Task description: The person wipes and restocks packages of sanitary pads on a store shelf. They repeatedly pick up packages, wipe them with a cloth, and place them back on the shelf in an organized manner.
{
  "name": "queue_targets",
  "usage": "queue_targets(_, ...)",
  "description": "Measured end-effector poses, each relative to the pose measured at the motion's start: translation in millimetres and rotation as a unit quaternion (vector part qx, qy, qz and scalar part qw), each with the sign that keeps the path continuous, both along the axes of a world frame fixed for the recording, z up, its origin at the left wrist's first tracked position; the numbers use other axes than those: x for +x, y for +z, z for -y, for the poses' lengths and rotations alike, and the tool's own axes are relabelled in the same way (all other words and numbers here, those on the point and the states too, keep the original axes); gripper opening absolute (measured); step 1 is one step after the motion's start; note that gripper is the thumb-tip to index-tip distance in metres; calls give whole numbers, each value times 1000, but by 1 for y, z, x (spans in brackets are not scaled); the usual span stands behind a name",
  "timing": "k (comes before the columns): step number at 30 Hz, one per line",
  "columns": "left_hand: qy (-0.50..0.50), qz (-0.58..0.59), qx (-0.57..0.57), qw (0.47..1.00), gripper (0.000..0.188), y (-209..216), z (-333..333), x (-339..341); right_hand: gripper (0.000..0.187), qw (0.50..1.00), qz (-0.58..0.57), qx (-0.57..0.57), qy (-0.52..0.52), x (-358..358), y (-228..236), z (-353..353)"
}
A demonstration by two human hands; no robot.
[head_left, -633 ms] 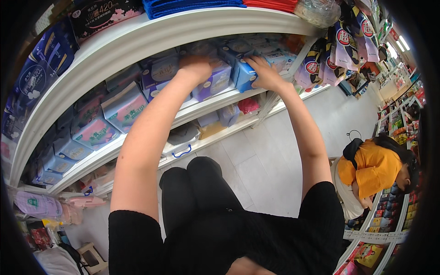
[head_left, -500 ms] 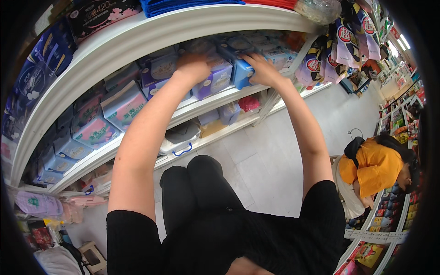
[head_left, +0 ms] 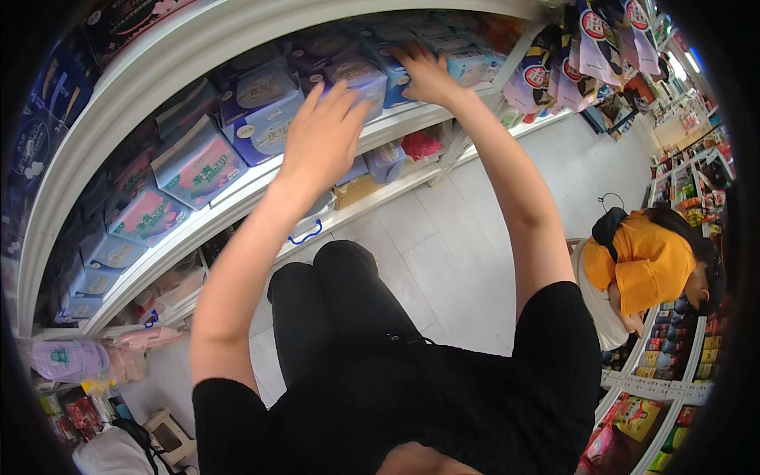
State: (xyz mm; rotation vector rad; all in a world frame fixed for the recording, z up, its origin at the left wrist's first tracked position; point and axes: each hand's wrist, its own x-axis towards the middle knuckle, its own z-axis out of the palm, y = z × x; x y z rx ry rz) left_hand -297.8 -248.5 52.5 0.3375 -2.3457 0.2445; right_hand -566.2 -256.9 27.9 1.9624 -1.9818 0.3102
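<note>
Resting on a boxy blue pack (head_left: 393,90) with a smooth, slightly shiny wrapper, the right hand (head_left: 427,76) has its fingers and thumb apart over the top and front; whether they grip or only press, I cannot tell. The pack stands on a white shelf (head_left: 237,195) with a long, flat lip that the lens bends into a curve. Just left of it is a purple pack (head_left: 367,79), squared at the edges. The left hand (head_left: 323,142) is in front of this one, its fingers fanned apart and blurred; contact is unclear. Farther left stand a blue-and-violet pack (head_left: 267,127), block-shaped, and a soft pink-and-blue pack (head_left: 202,162) with a creased upper edge. On the level below lies a crumpled bright pink bundle (head_left: 421,144). Limp, dark-and-lilac pouches (head_left: 535,76) hang to the right, above smooth grey floor tiles (head_left: 475,218). A person in a loose orange top (head_left: 645,261) bends forward at far right.
</note>
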Motion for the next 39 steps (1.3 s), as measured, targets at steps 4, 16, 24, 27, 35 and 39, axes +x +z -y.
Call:
queue_targets(4, -6, -53, 215, 975, 20, -44, -67, 84, 60, 974, 55, -203, 88, 26, 4, -37)
queue_targets(16, 193, -154, 508, 825, 15, -152, -157, 197, 70, 939, 274, -130, -163, 90, -199, -57)
queue_targets(24, 158, -132, 514, 833, 17, -156, -153, 182, 92, 921, 227, 64, -310, 78, -204, -20)
queue_targets(27, 136, -113, 514, 839, 18, -152, -144, 176, 93, 882, 340, 135, -298, 59, -191, -22)
queue_targets(35, 82, -56, 478, 873, 45, -122, -127, 118, 85, 792, 564, -38, -230, 83, -183, -132)
queue_targets(39, 64, 28, 345, 936, 80, -107, -143, 71, 73, 573, 792, 11, -209, 168, -107, -168)
